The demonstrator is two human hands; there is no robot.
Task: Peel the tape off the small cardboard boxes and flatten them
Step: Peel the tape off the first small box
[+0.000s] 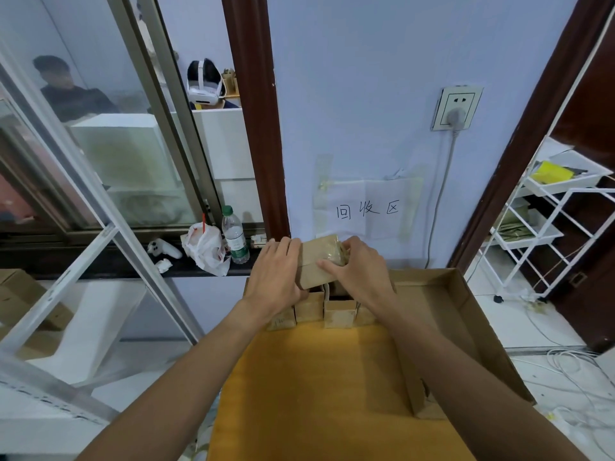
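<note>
I hold a small brown cardboard box point(317, 261) up in front of the wall, above a row of other boxes. My left hand point(278, 266) grips its left side, fingers over the top. My right hand point(356, 267) grips the right end, fingers curled on the shiny clear tape point(334, 252) that covers the box's right half. Several small cardboard boxes point(339, 312) stand in a row below, partly hidden by my hands and wrists.
A large open cardboard carton point(472, 327) with a yellow pad point(316, 394) lies under my arms. A window ledge at left carries a plastic bottle point(235, 239), a white bag point(204, 247) and a controller point(163, 248). A white wire rack point(549, 221) stands at right; cables point(572, 371) lie on the floor.
</note>
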